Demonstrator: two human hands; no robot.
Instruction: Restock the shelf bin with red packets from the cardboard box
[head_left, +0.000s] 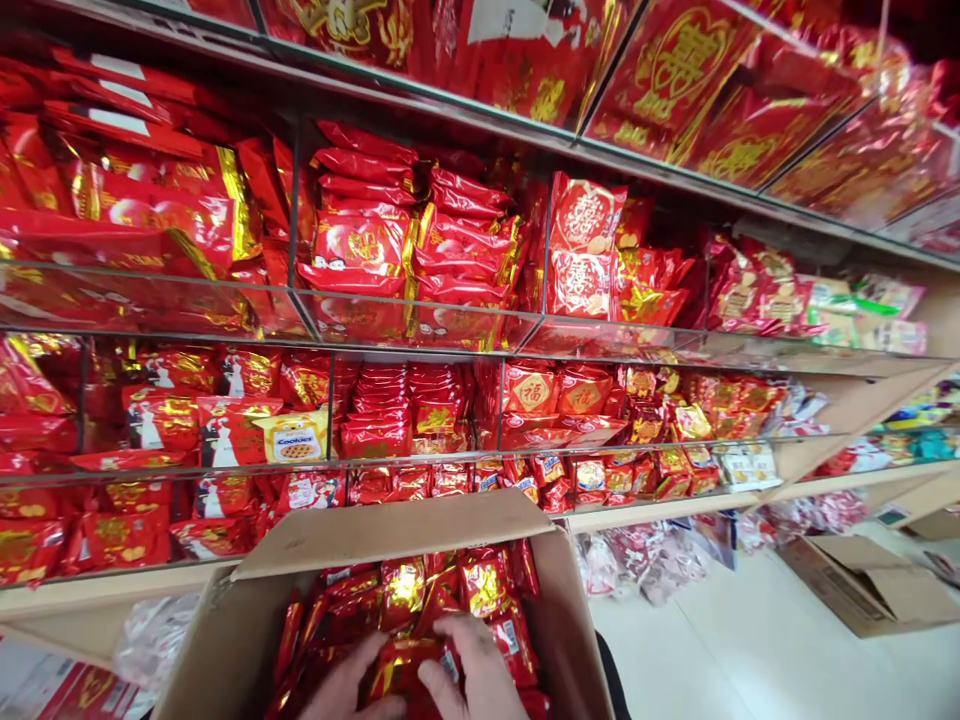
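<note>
An open cardboard box [574, 610] full of red and gold snack packets [491, 585] stands at the bottom middle, its far flap leaning against the shelf edge. Both my hands are down inside it. My left hand [349, 685] has its fingers and thumb curved at the left side of a red snack packet [405, 665]. On the same packet's right side, my right hand [476, 670] lies with fingertips over the top edge and thumb against the front. The lower parts of both hands are cut off by the frame.
Shelves with clear dividers and front lips [420, 345] hold rows of red packets, plus a yellow cookies packet [296, 438]. Crumpled plastic bags [649, 555] lie below the shelf at right. Another cardboard box [862, 585] sits on the pale tiled floor [720, 660].
</note>
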